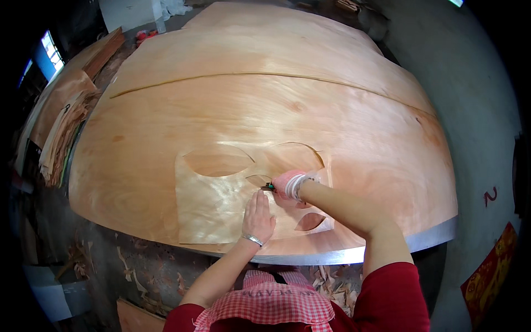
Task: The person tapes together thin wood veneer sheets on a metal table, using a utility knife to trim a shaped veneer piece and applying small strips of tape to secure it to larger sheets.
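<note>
A thin, pale veneer sheet (206,207) with several leaf-shaped cut-outs lies on a large wooden panel (138,127). My left hand (258,217), bare and with a silver bracelet at the wrist, presses flat on this sheet, fingers stretched out and pointing away from me. My right hand (290,185) wears a pink and white glove and is closed around a small black-and-green cutter (269,187). Its tip meets the sheet just beyond my left fingertips, near a small curved cut-out (259,180). The glove hides most of the cutter.
A seam crosses the panel's far part, and a metal edge (354,256) runs along its near right side. Stacked veneer sheets (63,135) stand at the left. Wood scraps (336,285) litter the floor, and a grey wall (470,110) rises at the right.
</note>
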Demonstrator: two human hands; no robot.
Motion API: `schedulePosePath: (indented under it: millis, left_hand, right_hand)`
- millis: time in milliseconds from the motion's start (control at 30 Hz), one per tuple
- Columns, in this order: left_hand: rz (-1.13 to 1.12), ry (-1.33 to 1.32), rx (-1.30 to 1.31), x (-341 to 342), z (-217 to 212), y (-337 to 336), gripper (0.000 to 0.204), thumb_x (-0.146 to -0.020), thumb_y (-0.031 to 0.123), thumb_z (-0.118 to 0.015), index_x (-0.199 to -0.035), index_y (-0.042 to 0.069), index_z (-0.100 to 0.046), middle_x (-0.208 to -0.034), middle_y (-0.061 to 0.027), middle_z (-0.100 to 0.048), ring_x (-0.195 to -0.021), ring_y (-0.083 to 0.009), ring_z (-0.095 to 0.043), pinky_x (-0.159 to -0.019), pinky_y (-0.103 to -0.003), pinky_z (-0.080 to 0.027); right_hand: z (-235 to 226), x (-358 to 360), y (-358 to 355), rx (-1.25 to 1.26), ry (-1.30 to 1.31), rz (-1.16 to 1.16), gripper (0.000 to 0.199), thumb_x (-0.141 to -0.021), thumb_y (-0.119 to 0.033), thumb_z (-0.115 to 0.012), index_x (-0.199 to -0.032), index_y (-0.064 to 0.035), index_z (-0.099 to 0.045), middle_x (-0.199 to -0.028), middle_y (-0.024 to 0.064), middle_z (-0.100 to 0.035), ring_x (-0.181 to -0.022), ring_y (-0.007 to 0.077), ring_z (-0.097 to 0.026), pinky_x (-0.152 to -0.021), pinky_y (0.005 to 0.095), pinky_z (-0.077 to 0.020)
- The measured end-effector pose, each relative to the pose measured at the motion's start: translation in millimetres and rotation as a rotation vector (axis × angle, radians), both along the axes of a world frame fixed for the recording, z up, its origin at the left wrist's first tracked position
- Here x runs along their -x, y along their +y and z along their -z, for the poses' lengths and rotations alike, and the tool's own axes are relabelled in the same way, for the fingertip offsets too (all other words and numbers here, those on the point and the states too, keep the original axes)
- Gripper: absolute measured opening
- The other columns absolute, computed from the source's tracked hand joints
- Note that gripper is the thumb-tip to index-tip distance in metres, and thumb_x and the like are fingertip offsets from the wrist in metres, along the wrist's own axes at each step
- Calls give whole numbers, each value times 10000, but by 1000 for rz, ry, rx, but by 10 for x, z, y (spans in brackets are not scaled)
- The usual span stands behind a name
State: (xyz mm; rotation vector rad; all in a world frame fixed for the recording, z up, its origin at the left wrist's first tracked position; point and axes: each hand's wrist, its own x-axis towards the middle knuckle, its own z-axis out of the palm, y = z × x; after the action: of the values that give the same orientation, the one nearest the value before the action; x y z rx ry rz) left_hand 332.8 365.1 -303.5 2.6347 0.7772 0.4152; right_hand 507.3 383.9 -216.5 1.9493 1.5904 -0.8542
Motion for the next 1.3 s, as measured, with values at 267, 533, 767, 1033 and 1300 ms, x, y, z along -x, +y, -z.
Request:
schedulePosePath:
  millis: [267, 533, 767, 1033, 1300]
  left_hand:
    - [7, 16, 14, 7, 9, 3, 684, -766, 282, -577, -1307, -50, -321, -1400, -247, -232, -1302, -365, -217, -1059, -470, -187]
    - [23, 99, -57, -20, 7, -29, 691, -767, 313, -573, -1339, 16, -322, -1428, -200, -213, -1322, -354, -190, -1060, -464, -187]
    - [13, 92, -28, -17, 5, 10, 670, -772, 315, -570, -1324, 12, -342, -1419, -209, -228, -1315, -360, -202, -1063, -468, -178]
    - [44, 120, -73, -28, -50, 15, 656, -807, 378, -509, -1329, 15, -347, -1409, -218, -244, -1311, -363, -206, -1067, -469, -166]
    - [39, 156, -75, 42, -25, 59, 641, -811, 393, -489, -1270, -45, -402, -1397, -230, -258, -1324, -350, -186, -1073, -458, -144]
  right_hand:
    - [-61, 24, -378, -113, -23, 233, 247, -698, -160, -595, -893, -24, -664, -819, 191, -652, -767, 324, -647, -653, 397, -516]
    - [249, 482, -771, -221, 14, 693, 299, -766, -227, -566, -927, 16, -633, -908, 236, -629, -866, 344, -630, -725, 427, -508]
    - [101, 665, -1541, -220, 23, 866, 309, -859, -292, -455, -977, -25, -554, -887, 242, -619, -837, 395, -605, -739, 472, -479]
    - [-267, 66, -114, -575, 122, 491, 434, -770, -353, -599, -1110, -92, -533, -1092, 220, -539, -973, 366, -556, -812, 434, -462]
    - [28, 252, 379, -457, 131, 358, 417, -726, -279, -669, -1049, -45, -547, -963, 211, -600, -919, 364, -572, -778, 427, -465]
